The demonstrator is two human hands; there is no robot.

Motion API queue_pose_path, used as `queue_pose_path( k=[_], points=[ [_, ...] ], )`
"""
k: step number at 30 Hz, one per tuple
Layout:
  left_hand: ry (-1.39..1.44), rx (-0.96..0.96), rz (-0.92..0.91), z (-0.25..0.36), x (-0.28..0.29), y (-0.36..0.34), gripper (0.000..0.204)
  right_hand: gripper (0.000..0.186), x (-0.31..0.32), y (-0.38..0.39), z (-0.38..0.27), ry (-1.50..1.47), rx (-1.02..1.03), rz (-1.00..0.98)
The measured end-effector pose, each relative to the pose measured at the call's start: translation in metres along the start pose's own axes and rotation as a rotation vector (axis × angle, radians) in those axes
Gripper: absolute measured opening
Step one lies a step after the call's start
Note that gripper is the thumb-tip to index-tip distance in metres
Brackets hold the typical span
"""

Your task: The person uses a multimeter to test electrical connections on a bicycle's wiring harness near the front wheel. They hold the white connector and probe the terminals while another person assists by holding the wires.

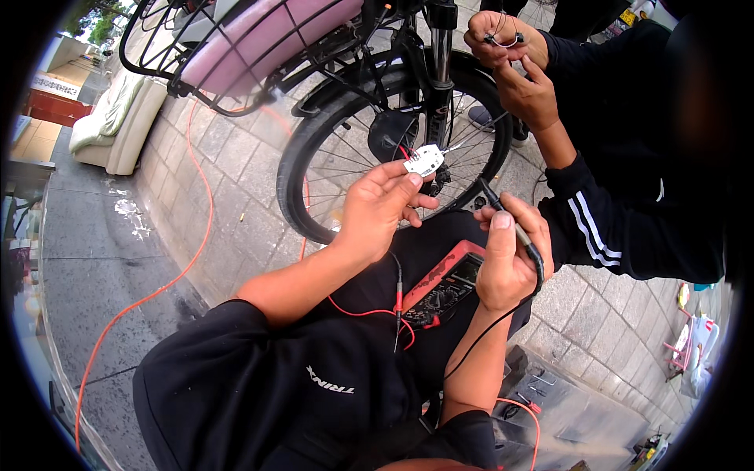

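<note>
My left hand (385, 200) pinches a small white circuit board (424, 159) with thin wires, held up before the front wheel's black hub (389, 132). My right hand (510, 247) grips a black test probe (495, 200), its tip pointing up toward the board but apart from it; its black lead runs down past my forearm. A red-and-black multimeter (448, 284) lies on my lap, a red probe (398, 300) beside it with its lead looped.
A bicycle (298, 167) with a wire basket (177, 74) stands ahead. At right, a co-worker (628, 133) holds small wired parts (509, 39). A pale sofa (118, 129), orange cable (188, 267) and paving lie left; tools (525, 400) lie at lower right.
</note>
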State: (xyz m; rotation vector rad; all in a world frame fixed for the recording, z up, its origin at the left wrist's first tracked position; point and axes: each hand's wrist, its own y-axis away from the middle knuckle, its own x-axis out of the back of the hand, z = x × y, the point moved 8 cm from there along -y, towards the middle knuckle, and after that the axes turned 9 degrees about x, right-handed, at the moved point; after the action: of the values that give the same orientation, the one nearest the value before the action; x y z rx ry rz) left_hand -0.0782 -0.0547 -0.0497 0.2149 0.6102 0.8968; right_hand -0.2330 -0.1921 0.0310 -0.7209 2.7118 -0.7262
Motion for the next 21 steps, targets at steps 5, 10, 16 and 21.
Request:
queue_pose_path(
  k=[5, 10, 16, 21],
  points=[
    [-0.001, 0.003, 0.004, -0.001, 0.002, -0.001, 0.029, 0.02, -0.012, 0.003, -0.009, 0.105, 0.19, -0.121],
    [0.004, -0.006, -0.007, -0.001, 0.0, -0.001, 0.034, 0.023, -0.023, 0.003, -0.009, 0.081, 0.321, -0.2],
    [0.016, -0.009, -0.019, 0.0, 0.0, 0.001, 0.028, 0.024, -0.027, 0.002, -0.011, 0.092, 0.353, -0.237],
    [0.008, -0.015, -0.012, -0.001, 0.0, 0.0, 0.03, 0.026, -0.027, 0.002, -0.011, 0.102, 0.375, -0.244]
  ],
)
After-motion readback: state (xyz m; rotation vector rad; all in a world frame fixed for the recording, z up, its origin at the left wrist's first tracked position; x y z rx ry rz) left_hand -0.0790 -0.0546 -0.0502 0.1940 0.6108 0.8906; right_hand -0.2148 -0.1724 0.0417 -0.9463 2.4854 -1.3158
